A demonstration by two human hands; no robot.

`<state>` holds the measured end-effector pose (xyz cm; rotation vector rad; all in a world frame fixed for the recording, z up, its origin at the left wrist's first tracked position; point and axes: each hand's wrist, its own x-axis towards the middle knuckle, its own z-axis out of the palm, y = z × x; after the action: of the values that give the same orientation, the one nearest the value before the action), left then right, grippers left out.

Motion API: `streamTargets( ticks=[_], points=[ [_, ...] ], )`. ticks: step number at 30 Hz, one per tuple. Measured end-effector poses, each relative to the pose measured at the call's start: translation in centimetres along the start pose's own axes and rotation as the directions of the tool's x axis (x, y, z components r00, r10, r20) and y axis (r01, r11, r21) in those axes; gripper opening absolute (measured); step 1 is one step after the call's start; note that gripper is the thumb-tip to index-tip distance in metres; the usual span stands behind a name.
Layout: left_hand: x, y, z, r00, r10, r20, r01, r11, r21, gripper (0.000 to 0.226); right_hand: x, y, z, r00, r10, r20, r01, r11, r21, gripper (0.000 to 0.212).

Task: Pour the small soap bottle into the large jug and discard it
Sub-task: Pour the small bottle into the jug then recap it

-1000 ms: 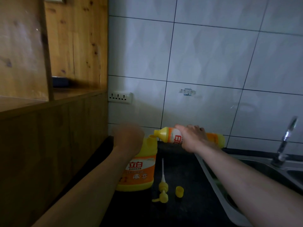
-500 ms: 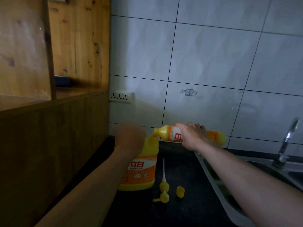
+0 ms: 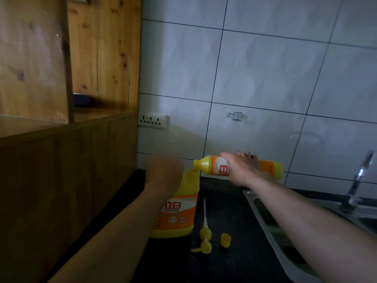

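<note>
Presently: small soap bottle (image 3: 217, 169), near-horizontal, was grasped by right hand (image 3: 239, 169), its mouth just above the open neck of large jug (image 3: 175, 217); left hand (image 3: 164, 170) sat at jug's shoulder, grip blurred, untellable. Risk: mouth hung clear of neck, so soap might spill onto counter (image 3: 234, 264).

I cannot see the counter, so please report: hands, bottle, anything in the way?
Left hand grips jug top. Right hand holds small bottle nearly level, mouth over jug opening. Pump and cap lie beside jug, clear of pour.
</note>
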<state>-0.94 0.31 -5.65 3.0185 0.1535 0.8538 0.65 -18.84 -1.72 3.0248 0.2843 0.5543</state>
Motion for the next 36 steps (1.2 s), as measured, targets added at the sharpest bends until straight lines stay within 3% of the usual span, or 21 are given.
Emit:
streamTargets(
  ticks=[36],
  points=[
    [0.0, 0.1, 0.2, 1.0, -0.01, -0.007, 0.01, 0.999, -0.031, 0.028, 0.0, 0.1, -1.2, 1.0, -0.014, -0.008, 0.014, 0.999, -0.04, 0.049]
  ],
)
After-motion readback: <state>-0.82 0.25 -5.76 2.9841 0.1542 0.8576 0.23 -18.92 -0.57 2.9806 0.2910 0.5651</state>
